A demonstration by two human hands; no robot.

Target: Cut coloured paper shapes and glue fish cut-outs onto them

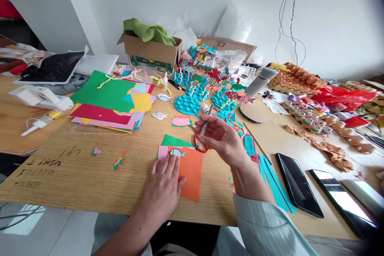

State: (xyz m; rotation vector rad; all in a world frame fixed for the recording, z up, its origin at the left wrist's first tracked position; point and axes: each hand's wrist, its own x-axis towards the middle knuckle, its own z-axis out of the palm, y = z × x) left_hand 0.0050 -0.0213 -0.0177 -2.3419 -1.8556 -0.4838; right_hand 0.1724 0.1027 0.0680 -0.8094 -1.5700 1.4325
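My left hand point(165, 182) lies flat on a sheet of orange paper point(192, 180), its fingertips at the lower edge of a small grey-and-white paper fish point(176, 153). Pink paper point(163, 151) and green paper point(177, 141) stick out from under the orange sheet. Raised above the table, my right hand point(220, 138) grips a pen point(204, 128) with a clear barrel between thumb and fingers. Beneath the pen lie scissors with red handles point(200, 147), partly hidden by that hand. A pink paper piece point(181, 121) and another fish cutout point(160, 115) rest farther back.
Stacked coloured paper point(102, 92) stands at left. Paper scraps point(119, 162) lie nearer. Turquoise scalloped discs point(187, 105) with fish decorations fill the back middle, before a cardboard box point(153, 50). A black phone point(298, 184) and blue paper strips point(274, 182) lie at right.
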